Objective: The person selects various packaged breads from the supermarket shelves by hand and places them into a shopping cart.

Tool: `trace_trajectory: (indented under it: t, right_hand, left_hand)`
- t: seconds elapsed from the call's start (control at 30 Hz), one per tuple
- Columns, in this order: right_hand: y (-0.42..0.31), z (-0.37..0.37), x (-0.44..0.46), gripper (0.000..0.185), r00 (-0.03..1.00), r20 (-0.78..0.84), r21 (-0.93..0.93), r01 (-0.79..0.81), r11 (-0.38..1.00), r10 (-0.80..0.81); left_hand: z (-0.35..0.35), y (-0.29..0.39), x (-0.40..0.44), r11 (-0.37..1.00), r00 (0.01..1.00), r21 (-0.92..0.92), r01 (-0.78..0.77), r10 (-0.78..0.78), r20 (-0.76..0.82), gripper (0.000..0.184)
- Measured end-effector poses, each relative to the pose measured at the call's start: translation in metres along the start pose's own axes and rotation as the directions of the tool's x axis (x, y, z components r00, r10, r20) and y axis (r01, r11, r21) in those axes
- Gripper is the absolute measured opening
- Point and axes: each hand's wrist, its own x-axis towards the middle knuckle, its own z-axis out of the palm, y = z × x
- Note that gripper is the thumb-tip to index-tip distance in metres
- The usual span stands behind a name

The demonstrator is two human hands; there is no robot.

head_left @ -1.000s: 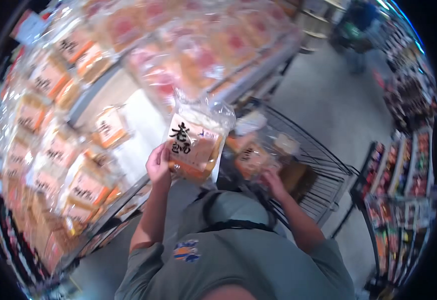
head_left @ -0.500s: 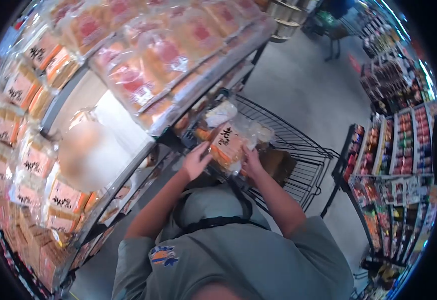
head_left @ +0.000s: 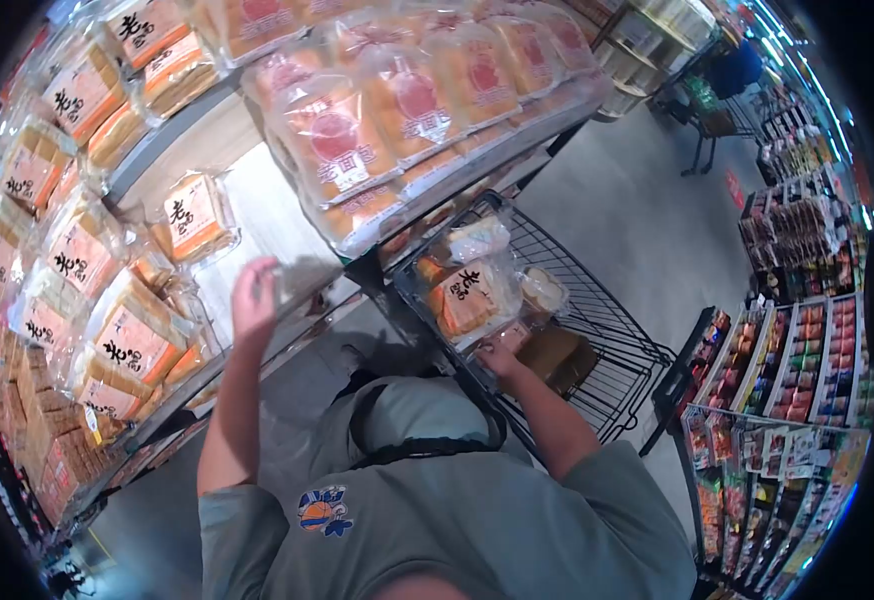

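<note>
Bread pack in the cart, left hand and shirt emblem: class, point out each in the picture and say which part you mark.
Bread pack in the cart (head_left: 473, 297): head view, on its front label.
Left hand (head_left: 254, 300): head view, middle of the hand.
Shirt emblem (head_left: 323, 513): head view, near its centre.

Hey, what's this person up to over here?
The person's open, bare left hand is over the pale display shelf, holding nothing, near a clear-wrapped bread pack with an orange-and-white label. The right hand is in the black wire shopping cart, beside a similar labelled bread pack; whether it grips anything is unclear.
</note>
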Motion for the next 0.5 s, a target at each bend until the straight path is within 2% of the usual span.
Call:
trace_trajectory:
  t: [0.03,0.07,0.1,0.13,0.17,0.2,0.23,0.27,0.3,0.37,0.4,0.43,0.5]
  right_hand:
    - [0.028,0.002,0.012,0.034,1.000,0.023,0.026,-0.005,1.000,0.004]
    - [0.066,0.004,0.029,0.022,0.999,0.046,0.056,-0.011,0.998,0.009]
    - [0.097,-0.006,0.038,0.018,0.981,0.135,-0.103,0.155,0.983,-0.140]
    - [0.115,-0.010,0.050,0.016,0.919,0.267,-0.227,0.352,0.908,-0.290]
    - [0.131,-0.004,0.058,0.014,0.910,0.245,-0.001,0.346,0.938,-0.335]
    - [0.113,-0.011,0.045,0.017,0.893,0.282,-0.200,0.413,0.889,-0.351]
    - [0.124,-0.014,0.046,0.022,0.950,0.277,0.002,0.147,0.989,-0.142]
    - [0.131,-0.014,0.039,0.027,0.994,0.036,-0.205,0.108,0.973,-0.103]
    - [0.102,-0.041,0.009,0.027,0.995,0.010,-0.208,0.096,0.973,-0.096]
    - [-0.006,-0.020,-0.065,0.032,1.000,-0.011,-0.424,0.006,0.906,-0.011]
    - [0.018,-0.021,-0.049,0.038,0.997,0.008,-0.440,0.075,0.895,-0.079]
    - [0.035,-0.016,-0.033,0.038,0.996,0.027,-0.435,0.089,0.896,-0.086]
    - [0.067,-0.020,-0.023,0.042,0.999,-0.032,-0.411,-0.037,0.911,0.026]
  left_hand:
    - [-0.016,-0.009,0.016,0.979,0.990,0.160,-0.130,0.136,-0.033,0.027]
    - [-0.027,-0.028,0.030,0.940,0.974,0.287,-0.186,0.214,-0.069,0.033]
    - [-0.036,-0.052,0.044,0.876,0.951,0.424,-0.231,0.296,-0.093,0.041]
    - [-0.040,-0.083,0.059,0.841,0.969,0.514,-0.168,0.236,-0.070,0.050]
    - [-0.059,-0.105,0.070,0.785,0.984,0.612,-0.094,0.168,-0.065,0.058]
    - [-0.066,-0.093,0.076,0.717,0.994,0.697,0.013,0.069,-0.090,0.065]
    - [-0.062,-0.081,0.081,0.653,0.993,0.750,0.104,-0.027,-0.114,0.071]
    - [-0.062,-0.088,0.087,0.665,0.987,0.730,0.158,-0.121,-0.103,0.077]
    - [-0.063,-0.097,0.094,0.682,0.989,0.717,0.143,-0.115,-0.088,0.077]
    - [-0.058,-0.117,0.107,0.608,0.995,0.791,0.060,-0.096,-0.002,0.071]
    - [-0.061,-0.120,0.114,0.629,0.990,0.777,0.022,-0.123,0.071,0.067]
    - [-0.060,-0.121,0.116,0.603,0.993,0.797,0.011,-0.102,0.063,0.064]
    - [-0.058,-0.119,0.119,0.566,0.985,0.823,0.039,-0.161,0.064,0.060]
